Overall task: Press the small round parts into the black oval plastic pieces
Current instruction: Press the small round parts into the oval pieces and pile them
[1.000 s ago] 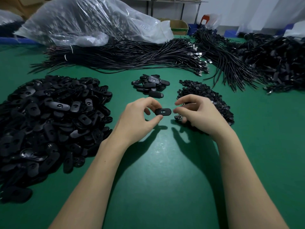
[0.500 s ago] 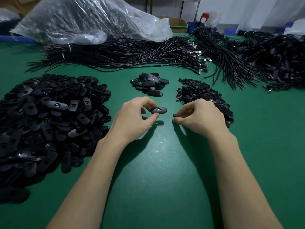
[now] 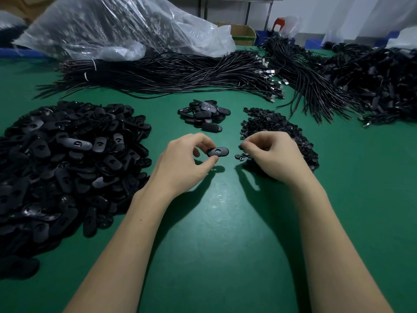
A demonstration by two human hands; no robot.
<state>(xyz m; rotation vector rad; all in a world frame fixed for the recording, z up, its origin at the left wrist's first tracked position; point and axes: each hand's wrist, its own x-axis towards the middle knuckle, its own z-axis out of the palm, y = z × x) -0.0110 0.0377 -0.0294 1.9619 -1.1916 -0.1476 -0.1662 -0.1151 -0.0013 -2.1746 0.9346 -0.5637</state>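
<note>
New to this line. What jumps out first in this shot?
The huge heap of black oval pieces filling the table's left side, then the two hands at center. The left hand pinches one oval piece, while the right hand picks at the pile of small round parts. Behind lie bundled black cables and a clear plastic bag.

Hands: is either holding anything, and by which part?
Left hand pinches a black oval piece by its left end. Right hand fingers curl at the small-parts pile; hold unclear.

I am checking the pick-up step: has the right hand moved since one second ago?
Yes. The right hand has left the black oval plastic piece and moved right, onto the pile of small round black parts, fingers curled.
</note>
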